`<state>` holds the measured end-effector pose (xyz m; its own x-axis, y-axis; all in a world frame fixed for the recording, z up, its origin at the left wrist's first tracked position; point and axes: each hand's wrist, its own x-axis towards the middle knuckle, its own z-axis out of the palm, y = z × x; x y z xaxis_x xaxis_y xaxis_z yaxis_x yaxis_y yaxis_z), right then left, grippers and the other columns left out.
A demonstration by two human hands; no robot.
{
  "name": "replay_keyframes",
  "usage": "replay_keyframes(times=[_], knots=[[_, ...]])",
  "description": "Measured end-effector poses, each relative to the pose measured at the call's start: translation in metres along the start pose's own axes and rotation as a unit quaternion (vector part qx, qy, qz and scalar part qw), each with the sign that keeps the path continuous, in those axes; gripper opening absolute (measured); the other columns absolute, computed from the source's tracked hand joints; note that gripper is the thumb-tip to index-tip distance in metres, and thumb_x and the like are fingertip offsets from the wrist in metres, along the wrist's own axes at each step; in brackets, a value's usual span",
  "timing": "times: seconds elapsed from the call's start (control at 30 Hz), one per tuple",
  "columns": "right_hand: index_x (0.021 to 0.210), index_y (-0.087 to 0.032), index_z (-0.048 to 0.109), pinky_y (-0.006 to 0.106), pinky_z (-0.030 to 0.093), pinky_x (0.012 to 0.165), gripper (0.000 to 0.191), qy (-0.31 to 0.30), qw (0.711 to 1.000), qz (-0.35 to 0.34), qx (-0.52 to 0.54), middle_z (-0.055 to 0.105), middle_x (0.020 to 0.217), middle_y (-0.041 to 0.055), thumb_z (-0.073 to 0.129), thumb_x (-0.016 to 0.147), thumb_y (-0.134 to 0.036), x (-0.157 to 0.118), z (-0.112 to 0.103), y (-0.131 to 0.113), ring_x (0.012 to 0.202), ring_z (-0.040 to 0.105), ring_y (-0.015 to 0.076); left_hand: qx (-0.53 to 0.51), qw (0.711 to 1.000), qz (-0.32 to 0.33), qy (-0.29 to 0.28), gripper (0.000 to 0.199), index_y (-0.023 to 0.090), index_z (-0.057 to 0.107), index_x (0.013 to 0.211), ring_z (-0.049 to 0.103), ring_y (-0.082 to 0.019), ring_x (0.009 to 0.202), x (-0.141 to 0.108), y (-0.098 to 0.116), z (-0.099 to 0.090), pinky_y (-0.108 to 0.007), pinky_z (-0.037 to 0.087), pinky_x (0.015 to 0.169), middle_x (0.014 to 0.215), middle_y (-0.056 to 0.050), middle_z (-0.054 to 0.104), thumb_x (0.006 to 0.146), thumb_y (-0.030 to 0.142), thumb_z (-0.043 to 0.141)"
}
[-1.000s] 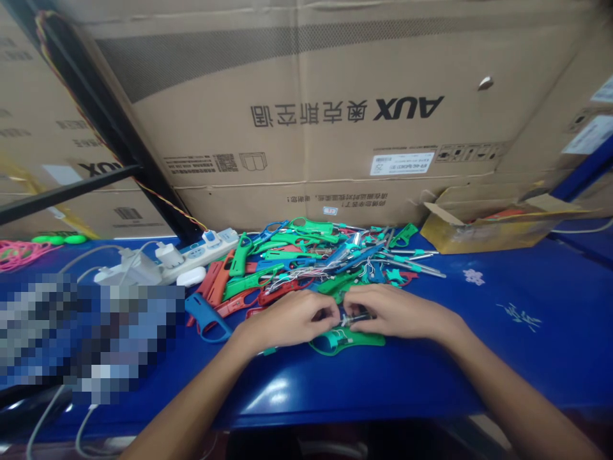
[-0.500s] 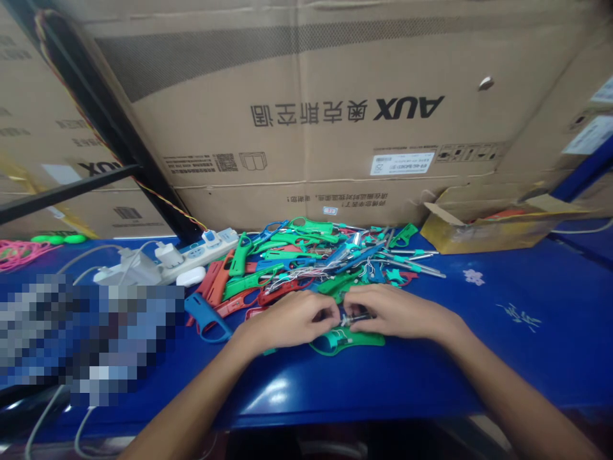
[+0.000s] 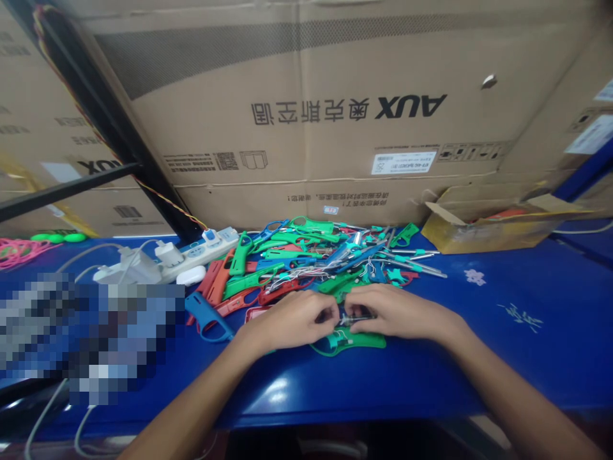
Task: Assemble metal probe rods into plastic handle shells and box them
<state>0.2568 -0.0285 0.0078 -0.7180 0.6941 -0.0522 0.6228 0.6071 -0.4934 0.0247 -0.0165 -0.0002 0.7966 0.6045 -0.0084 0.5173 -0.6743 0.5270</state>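
Observation:
My left hand (image 3: 306, 317) and my right hand (image 3: 383, 311) meet at the near edge of a heap of lighter parts. Both are closed, fingertips pinched close together. Between them shows a small metallic part (image 3: 353, 319), mostly covered by the fingers of my right hand. What the left fingertips pinch is too small to make out. Just below them lies a green lighter casing half (image 3: 366, 340) with a teal piece (image 3: 335, 342) and thin white wires. Behind the hands spread green, red and blue lighter casings (image 3: 282, 243), wires and metal tubes (image 3: 416, 262).
A white power strip (image 3: 196, 255) with plugged-in adapters stands left of the heap. An open cardboard box (image 3: 483, 235) sits at the back right. Large cardboard panels (image 3: 306, 153) rise behind the blue table (image 3: 431, 383). Pink cord (image 3: 19, 255) lies far left.
Both hands stay in almost the same place, fingertips still pinched over the green casing half. Only very slight shifts of the fingers and the camera show.

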Motion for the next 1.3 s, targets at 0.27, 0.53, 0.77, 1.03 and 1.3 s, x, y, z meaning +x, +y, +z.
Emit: replay_keyframes(times=[0.27, 0.53, 0.77, 1.03, 1.3], knots=[[0.091, -0.02, 0.061, 0.027, 0.039, 0.067, 0.016, -0.002, 1.0, 0.0, -0.009, 0.064, 0.089, 0.0005, 0.065, 0.09, -0.035, -0.0009, 0.0001, -0.0002, 0.08, 0.056, 0.0153, 0.005, 1.0, -0.005, 0.009, 0.011, 0.019, 0.065, 0.086, 0.056, -0.011, 0.065, 0.0007, 0.0001, 0.0023, -0.024, 0.038, 0.061, 0.077, 0.002, 0.066, 0.086, 0.021, 0.054], [0.091, -0.02, 0.063, 0.027, 0.04, 0.068, 0.014, 0.0, 1.0, 0.002, -0.005, 0.064, 0.089, 0.0009, 0.065, 0.089, -0.033, -0.0001, 0.0003, -0.0011, 0.08, 0.057, 0.0157, 0.021, 1.0, -0.004, 0.015, 0.008, 0.02, 0.062, 0.085, 0.057, -0.011, 0.068, 0.001, -0.0005, 0.0041, -0.023, 0.037, 0.062, 0.078, 0.003, 0.066, 0.085, 0.022, 0.054], [0.089, -0.02, 0.061, 0.027, 0.04, 0.069, 0.015, -0.005, 1.0, 0.003, -0.01, 0.065, 0.089, 0.0012, 0.065, 0.09, -0.035, -0.0005, -0.0016, -0.0035, 0.081, 0.058, 0.0161, 0.02, 1.0, 0.0, 0.023, 0.006, 0.02, 0.062, 0.085, 0.057, -0.011, 0.066, 0.0008, -0.0017, 0.0058, -0.022, 0.036, 0.061, 0.076, 0.004, 0.065, 0.086, 0.022, 0.056], [0.094, -0.02, 0.064, 0.027, 0.041, 0.07, 0.016, 0.003, 1.0, -0.024, -0.007, 0.065, 0.092, 0.0018, 0.062, 0.093, -0.036, -0.0018, -0.0025, -0.001, 0.083, 0.059, 0.0161, 0.015, 1.0, 0.011, 0.021, 0.009, 0.021, 0.064, 0.088, 0.059, -0.011, 0.069, 0.0011, -0.003, 0.0049, -0.022, 0.038, 0.063, 0.079, 0.004, 0.068, 0.088, 0.022, 0.055], [0.097, -0.021, 0.067, 0.027, 0.043, 0.071, 0.015, 0.005, 0.999, -0.034, -0.015, 0.065, 0.093, 0.0027, 0.062, 0.093, -0.034, -0.0022, -0.0035, -0.0021, 0.085, 0.061, 0.0168, 0.024, 0.999, 0.027, 0.022, 0.012, 0.021, 0.067, 0.09, 0.06, -0.013, 0.071, 0.0014, -0.0035, 0.0046, -0.023, 0.039, 0.064, 0.081, 0.002, 0.068, 0.089, 0.025, 0.055]])
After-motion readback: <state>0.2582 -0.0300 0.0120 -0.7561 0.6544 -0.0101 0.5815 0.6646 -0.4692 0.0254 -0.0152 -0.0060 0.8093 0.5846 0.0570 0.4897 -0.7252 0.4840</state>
